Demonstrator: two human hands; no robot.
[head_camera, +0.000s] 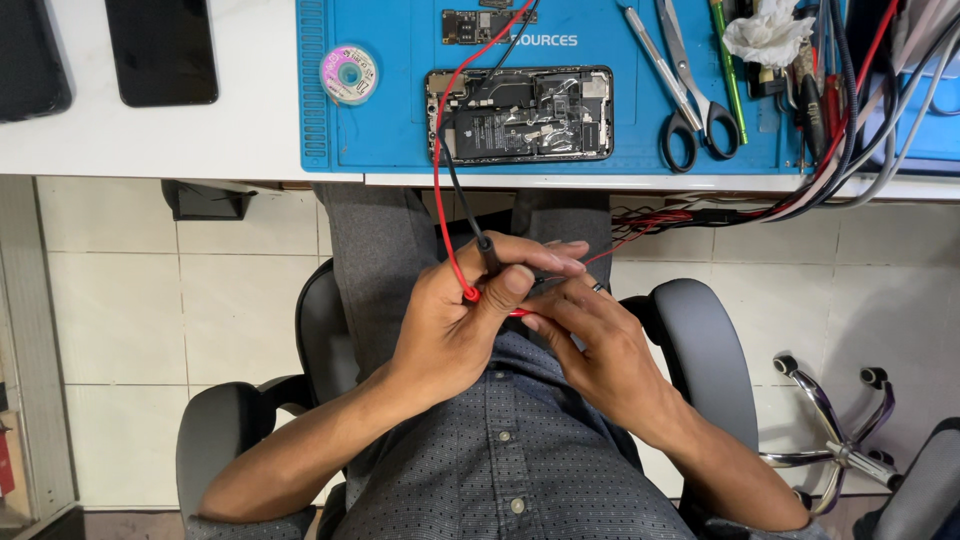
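My left hand and my right hand meet over my lap, below the desk edge. Between them they grip a red probe and a black probe with their thin leads. The red lead and the black lead run up from my fingers onto the blue work mat. An opened phone with its insides showing lies on the mat, under the leads. My right fingers pinch the probe ends beside my left thumb.
Scissors, tweezers, a small circuit board, a round wick spool and crumpled tissue lie on the mat. Two dark phones sit on the white desk. A cable bundle hangs right. Chair armrests flank me.
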